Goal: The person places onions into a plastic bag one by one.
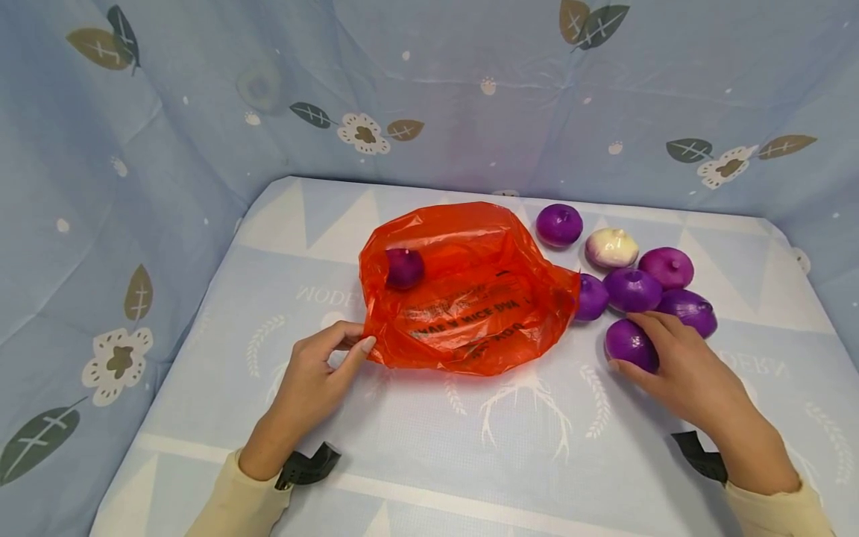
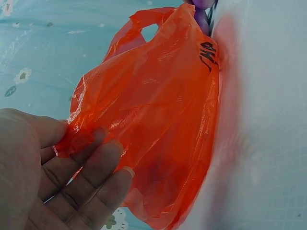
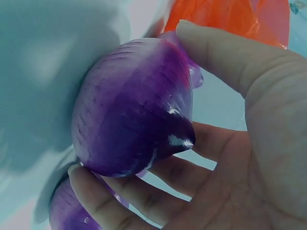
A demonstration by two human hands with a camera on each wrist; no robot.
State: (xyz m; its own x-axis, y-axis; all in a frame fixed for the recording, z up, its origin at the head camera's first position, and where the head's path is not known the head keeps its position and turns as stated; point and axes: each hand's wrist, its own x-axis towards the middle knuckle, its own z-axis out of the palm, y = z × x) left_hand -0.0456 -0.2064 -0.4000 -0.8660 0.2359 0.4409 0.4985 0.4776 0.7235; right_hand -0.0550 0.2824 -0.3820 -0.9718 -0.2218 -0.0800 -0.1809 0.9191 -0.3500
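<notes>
**Left hand (image 1: 315, 380) pinches a red bag (image 1: 530, 328); right hand (image 1: 694, 384) grips a purple onion (image 1: 631, 347)**

The bag lies open-mouthed on the table (image 1: 416, 462), near the middle of the head view. Only that view looks into it: one onion inside (image 1: 405, 268) sits at the bag's ten o'clock, beyond black lettering (image 1: 473, 321). It alone shows the whole loose group too. Taking the bag as the dial, a lone purple onion (image 1: 559, 225) stands at two, a pale onion (image 1: 611, 248) just before three, and four more purple ones (image 1: 633, 289) at about three, the nearest partly covered by the bag's edge.

The left wrist view adds a handle loop (image 2: 122, 40) at the bag's far end; the right wrist view adds the gripped onion's pointed tip (image 3: 188, 142), turned to four o'clock. Whether that onion touches the table is hard to judge.

The left forearm enters the head view from seven o'clock, thumb and forefinger pinching the bag's rim at its eight o'clock, the other fingers loosely extended. The right comes from four o'clock, its hand angled toward ten, with thumb and curled fingers on opposite sides of the onion.
</notes>
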